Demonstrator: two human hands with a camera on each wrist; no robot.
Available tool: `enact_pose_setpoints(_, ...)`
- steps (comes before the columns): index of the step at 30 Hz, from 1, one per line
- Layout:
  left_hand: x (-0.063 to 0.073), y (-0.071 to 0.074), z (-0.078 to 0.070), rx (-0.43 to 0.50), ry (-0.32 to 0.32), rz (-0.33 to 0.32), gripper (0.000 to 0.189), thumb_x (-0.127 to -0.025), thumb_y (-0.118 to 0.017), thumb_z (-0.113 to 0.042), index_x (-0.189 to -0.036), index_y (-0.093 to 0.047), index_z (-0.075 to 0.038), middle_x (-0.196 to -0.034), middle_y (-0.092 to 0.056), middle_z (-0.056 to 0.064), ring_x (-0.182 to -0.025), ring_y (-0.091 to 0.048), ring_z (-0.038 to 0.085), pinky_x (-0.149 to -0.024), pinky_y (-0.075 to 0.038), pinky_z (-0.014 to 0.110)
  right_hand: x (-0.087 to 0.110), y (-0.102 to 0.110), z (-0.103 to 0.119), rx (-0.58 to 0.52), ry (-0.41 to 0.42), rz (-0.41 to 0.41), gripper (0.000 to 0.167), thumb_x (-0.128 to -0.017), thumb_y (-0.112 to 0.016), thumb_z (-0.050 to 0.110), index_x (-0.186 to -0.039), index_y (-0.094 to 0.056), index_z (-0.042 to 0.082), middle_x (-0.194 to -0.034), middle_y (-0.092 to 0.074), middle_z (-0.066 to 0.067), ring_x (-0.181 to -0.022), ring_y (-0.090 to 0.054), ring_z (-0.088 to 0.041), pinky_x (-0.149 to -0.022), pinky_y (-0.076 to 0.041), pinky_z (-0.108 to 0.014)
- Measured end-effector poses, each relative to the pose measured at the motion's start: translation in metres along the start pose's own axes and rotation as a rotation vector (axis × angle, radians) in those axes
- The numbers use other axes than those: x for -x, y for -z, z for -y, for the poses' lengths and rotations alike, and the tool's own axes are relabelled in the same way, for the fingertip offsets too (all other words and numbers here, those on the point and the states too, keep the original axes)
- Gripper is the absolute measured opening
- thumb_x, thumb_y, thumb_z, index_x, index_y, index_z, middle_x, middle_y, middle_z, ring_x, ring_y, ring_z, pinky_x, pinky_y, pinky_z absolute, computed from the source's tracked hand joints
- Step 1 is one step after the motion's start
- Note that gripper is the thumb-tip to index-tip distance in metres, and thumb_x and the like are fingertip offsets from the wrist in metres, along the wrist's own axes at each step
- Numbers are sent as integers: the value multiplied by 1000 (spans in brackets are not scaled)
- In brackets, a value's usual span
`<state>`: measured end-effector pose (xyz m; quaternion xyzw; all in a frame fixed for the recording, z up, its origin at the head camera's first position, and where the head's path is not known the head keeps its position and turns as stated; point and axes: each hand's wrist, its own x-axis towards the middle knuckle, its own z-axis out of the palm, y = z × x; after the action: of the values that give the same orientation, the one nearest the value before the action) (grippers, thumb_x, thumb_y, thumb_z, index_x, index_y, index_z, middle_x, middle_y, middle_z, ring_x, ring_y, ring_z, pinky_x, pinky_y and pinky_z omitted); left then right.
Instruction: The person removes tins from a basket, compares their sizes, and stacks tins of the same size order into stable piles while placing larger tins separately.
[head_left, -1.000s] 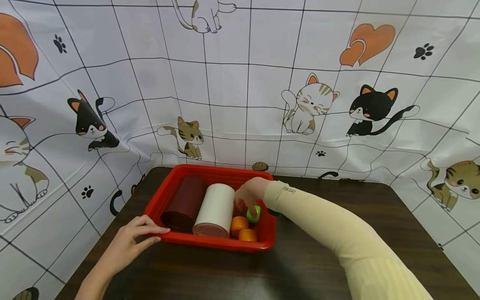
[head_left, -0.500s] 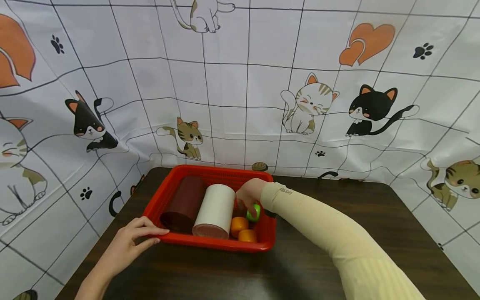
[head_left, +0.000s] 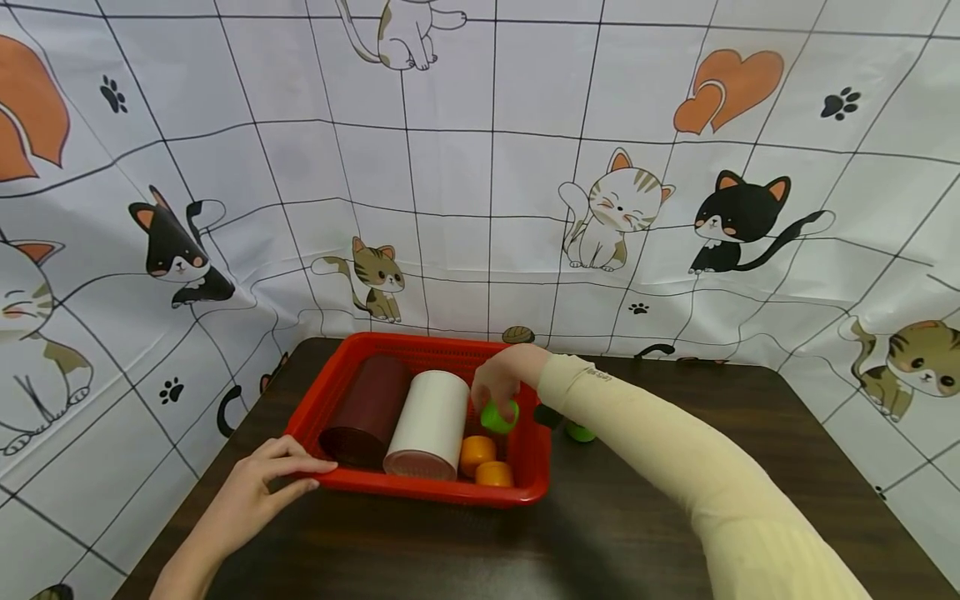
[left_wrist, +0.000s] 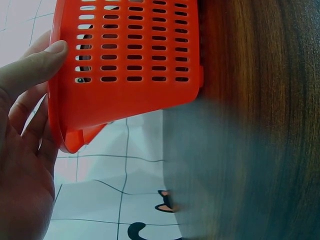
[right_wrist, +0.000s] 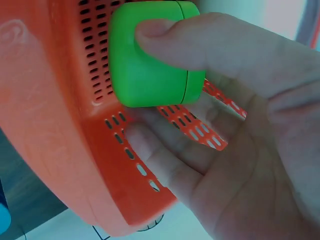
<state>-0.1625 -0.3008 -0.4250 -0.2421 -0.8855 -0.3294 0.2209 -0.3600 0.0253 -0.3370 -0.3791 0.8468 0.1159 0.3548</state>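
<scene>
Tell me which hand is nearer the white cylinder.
Right: the right hand is just right of the white cylinder; the left hand grips the red basket at its near left corner, near the maroon cylinder.

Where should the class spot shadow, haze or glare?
Head view: soft shadow on the dark brown wooden table, beside the cream fabric sleeve; left wrist view: bluish haze over that table; right wrist view: pale sheen on the red perforated plastic basket, washed-out light at top right.
</scene>
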Motion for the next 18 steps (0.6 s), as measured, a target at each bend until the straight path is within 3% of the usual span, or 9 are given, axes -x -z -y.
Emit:
enact_pose_setpoints(3, 1, 0, 0, 2, 1, -1, 44, -71, -82, 3, -105, -78, -25, -90, -59, -15, -82, -48, -3, -64, -39, 18, 6, 2, -1, 6, 37, -36, 55, -85, -75, 9, -136, -60, 21, -141, -56, 0, -119, -54, -18, -99, -51, -34)
enact_pose_setpoints(8, 1, 1, -2, -13, 18, 7, 45, -71, -82, 2, -105, -78, -26, -89, -58, -16, -82, -48, -3, -63, -40, 19, 15, 3, -7, -12, 72, -120, 55, -83, -76, 8, -135, -61, 20, -135, -58, 3, -114, -47, -14, -93, -50, -31)
enact_pose_setpoints(18, 0, 1, -4, -22, 42, 15, 44, -71, -83, 0, -105, -77, -28, -89, -58, -16, -82, -48, -3, -64, -42, 20, 34, 7, -17, -102, 147, -326, 56, -80, -75, 4, -131, -61, 22, -130, -55, -1, -108, -46, -18, -81, -46, -27)
